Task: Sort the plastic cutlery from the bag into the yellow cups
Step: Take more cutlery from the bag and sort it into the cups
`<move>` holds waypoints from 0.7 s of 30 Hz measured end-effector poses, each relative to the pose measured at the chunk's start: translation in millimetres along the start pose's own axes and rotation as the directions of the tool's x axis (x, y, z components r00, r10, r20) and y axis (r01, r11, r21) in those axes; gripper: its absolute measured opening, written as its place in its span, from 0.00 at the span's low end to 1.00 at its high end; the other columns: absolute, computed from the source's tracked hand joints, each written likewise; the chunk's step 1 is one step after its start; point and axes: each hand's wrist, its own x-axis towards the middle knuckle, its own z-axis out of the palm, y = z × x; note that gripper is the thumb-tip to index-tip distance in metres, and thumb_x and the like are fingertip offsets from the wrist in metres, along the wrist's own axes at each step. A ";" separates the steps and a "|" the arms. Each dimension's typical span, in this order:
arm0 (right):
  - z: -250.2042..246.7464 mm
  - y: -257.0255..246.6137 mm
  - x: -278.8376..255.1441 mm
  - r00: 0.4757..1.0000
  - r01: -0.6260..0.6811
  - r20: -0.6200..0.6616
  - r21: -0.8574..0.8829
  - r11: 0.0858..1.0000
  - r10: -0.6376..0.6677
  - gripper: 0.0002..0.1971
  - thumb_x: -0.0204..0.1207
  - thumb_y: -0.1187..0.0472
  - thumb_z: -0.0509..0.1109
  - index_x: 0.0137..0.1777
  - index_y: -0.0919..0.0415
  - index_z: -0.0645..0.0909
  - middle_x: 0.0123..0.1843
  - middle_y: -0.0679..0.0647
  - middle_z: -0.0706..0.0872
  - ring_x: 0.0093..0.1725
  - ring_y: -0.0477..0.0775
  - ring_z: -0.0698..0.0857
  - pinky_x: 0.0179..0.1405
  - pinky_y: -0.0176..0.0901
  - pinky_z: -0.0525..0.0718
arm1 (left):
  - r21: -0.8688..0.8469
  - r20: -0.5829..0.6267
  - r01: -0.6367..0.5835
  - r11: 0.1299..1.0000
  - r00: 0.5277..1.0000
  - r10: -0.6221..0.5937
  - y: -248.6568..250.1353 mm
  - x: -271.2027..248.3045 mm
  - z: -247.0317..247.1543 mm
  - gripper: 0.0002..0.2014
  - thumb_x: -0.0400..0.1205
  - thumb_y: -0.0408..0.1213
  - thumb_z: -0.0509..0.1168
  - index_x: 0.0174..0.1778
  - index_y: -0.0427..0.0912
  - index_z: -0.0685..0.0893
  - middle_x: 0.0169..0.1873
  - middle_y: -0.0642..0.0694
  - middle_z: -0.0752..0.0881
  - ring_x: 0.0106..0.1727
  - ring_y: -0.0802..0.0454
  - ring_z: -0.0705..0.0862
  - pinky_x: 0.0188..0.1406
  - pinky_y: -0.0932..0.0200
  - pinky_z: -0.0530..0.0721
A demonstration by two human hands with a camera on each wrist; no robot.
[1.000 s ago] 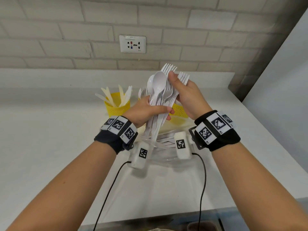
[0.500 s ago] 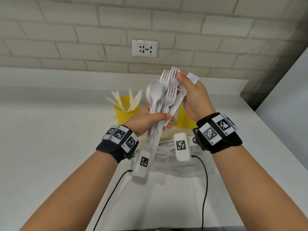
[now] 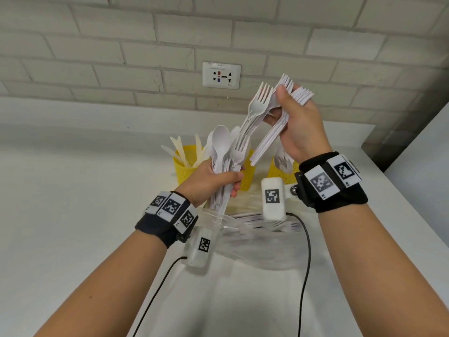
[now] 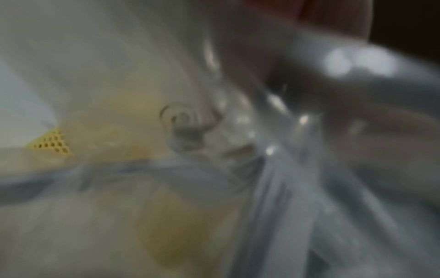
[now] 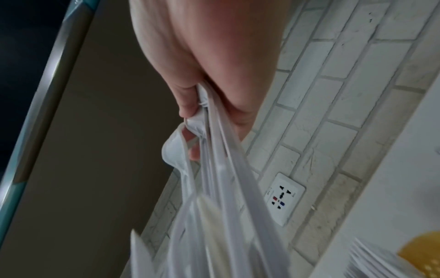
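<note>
From the head view I see my right hand [image 3: 300, 127] raised near the wall, fingers curled round a bunch of white forks [image 3: 267, 122]; the tines fan out above the thumb and the handles slant down to the left. I cannot count them exactly, they are stacked too close. The right wrist view shows the same grasp from below, handles [image 5: 228, 169] running out of the closed fingers [image 5: 188, 105].

My left hand [image 3: 209, 181] sits lower, just above the bag, clenched round a mixed bundle [image 3: 226, 161]: at least one spoon bowl and one fork head show on top, the rest overlap. The two bundles are apart at the grip, though the fork handles from the right hand reach close to the left bundle's heads.

I count three yellow cups [image 3: 187, 164] on the counter [image 3: 73, 215] behind my hands: the left one holds about five knives [image 3: 179, 148], the middle one is mostly hidden by the left bundle, the right one holds white cutlery I cannot sort by kind. The clear bag [image 3: 247, 229] lies flat under my wrists with some cutlery left inside. The left wrist view is a blur of plastic.

One socket [image 3: 221, 75] is on the brick wall.
</note>
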 end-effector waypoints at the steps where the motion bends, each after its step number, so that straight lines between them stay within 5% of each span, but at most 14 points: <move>1: -0.7 -2.0 1.6 1.000 0.007 -0.007 0.027 1.000 -0.007 0.03 0.83 0.64 0.61 0.51 0.59 0.76 0.42 0.53 0.90 0.42 0.53 0.90 0.48 0.47 0.89 | -0.001 -0.018 -0.008 1.000 1.000 0.008 -0.6 0.4 -1.3 0.06 0.80 0.28 0.67 0.51 0.34 0.83 0.26 0.45 0.82 0.25 0.50 0.79 0.32 0.58 0.82; 5: -0.6 -6.5 4.8 1.000 0.010 -0.004 0.052 0.999 -0.010 0.03 0.83 0.65 0.61 0.50 0.58 0.76 0.39 0.52 0.89 0.40 0.51 0.88 0.42 0.45 0.87 | -0.009 -0.080 -0.031 0.999 0.996 0.030 2.1 -0.5 -4.9 0.03 0.81 0.27 0.66 0.47 0.36 0.84 0.25 0.46 0.81 0.25 0.49 0.78 0.32 0.58 0.80; 12: 14.8 9.6 -4.4 0.980 -0.018 0.195 -0.136 0.991 0.044 0.06 0.82 0.67 0.62 0.54 0.56 0.76 0.48 0.54 0.87 0.42 0.51 0.87 0.48 0.49 0.86 | 0.049 -0.068 -0.037 0.998 0.997 0.041 4.7 -4.7 -1.6 0.05 0.80 0.29 0.68 0.48 0.40 0.87 0.27 0.44 0.82 0.27 0.49 0.81 0.36 0.58 0.83; 17: 17.4 12.8 -7.1 0.972 -0.038 0.227 -0.126 0.991 0.066 0.05 0.84 0.62 0.60 0.55 0.56 0.77 0.54 0.57 0.88 0.48 0.52 0.86 0.50 0.48 0.84 | 0.110 -0.076 -0.069 0.992 0.994 0.077 7.7 -4.8 -2.3 0.10 0.80 0.27 0.67 0.36 0.44 0.84 0.26 0.41 0.81 0.25 0.48 0.79 0.36 0.56 0.82; 21: 22.1 13.2 -8.9 0.955 0.023 0.294 -0.221 0.975 0.044 0.05 0.81 0.63 0.63 0.55 0.58 0.76 0.55 0.59 0.88 0.52 0.54 0.84 0.45 0.40 0.82 | 0.120 -0.082 -0.061 0.991 0.994 0.071 7.2 -2.4 -2.7 0.04 0.80 0.28 0.68 0.42 0.39 0.85 0.25 0.43 0.80 0.26 0.46 0.77 0.34 0.56 0.81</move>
